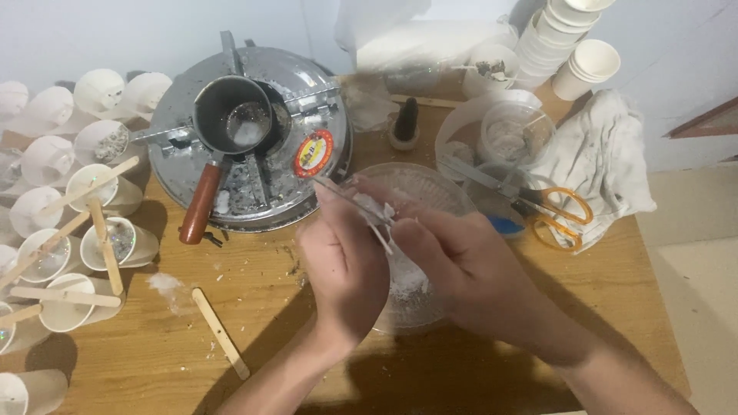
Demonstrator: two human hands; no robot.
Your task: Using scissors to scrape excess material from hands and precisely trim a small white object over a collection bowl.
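At the centre of the frame we see the left hand (342,257) and right hand (453,265) meeting over a clear plastic bowl (430,192) of white waxy crumbs, each grip pinched on a thin white wick (378,229) coated in lumpy wax. The hands hide most of the bowl. At upper left a round, shiny metal stove (307,100) carries a small dark pot (231,115) with a brown wooden handle. A flat wooden stick (220,332) lies on the grainy wooden table (154,361).

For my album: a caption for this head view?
Both hands pinch a thin white wick over a clear bowl beside a stove.
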